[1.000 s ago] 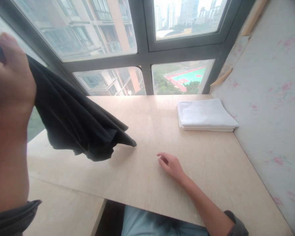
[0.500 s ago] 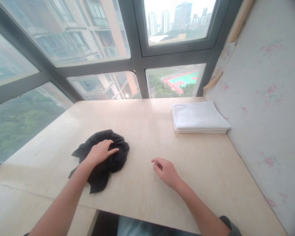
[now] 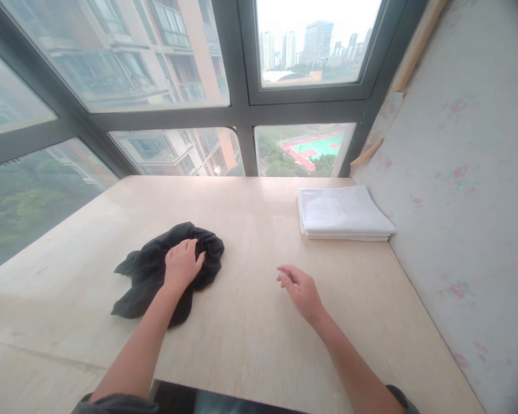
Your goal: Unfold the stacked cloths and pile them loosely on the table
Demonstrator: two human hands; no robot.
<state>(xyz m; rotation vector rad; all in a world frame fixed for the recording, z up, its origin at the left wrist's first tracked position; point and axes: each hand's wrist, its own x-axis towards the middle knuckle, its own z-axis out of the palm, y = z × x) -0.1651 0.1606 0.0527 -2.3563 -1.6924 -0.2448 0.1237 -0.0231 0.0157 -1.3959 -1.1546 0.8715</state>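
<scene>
A crumpled black cloth (image 3: 155,270) lies on the left half of the pale table (image 3: 250,322), its loose corners pointing left and toward me. My left hand (image 3: 183,261) rests on top of it, palm down, fingers bent into the folds and thumb out to the right. Some fabric is bunched under that palm, where I cannot see it. To the right, apart from the cloth, my right hand (image 3: 300,290) hovers just above the tabletop. Its fingers are loosely curled with a small gap to the thumb, and nothing shows in them.
A neat stack of folded white cloths (image 3: 345,213) sits at the back right, close to the flower-patterned wall (image 3: 461,230). Grey window frames (image 3: 242,109) border the table's far side and left. Near me, the table's front edge (image 3: 233,394) ends above a dark gap.
My left hand has turned so its fingers point more away from me, and the cloth's lower folds have swung left. My right hand has shifted slightly right and farther from me.
</scene>
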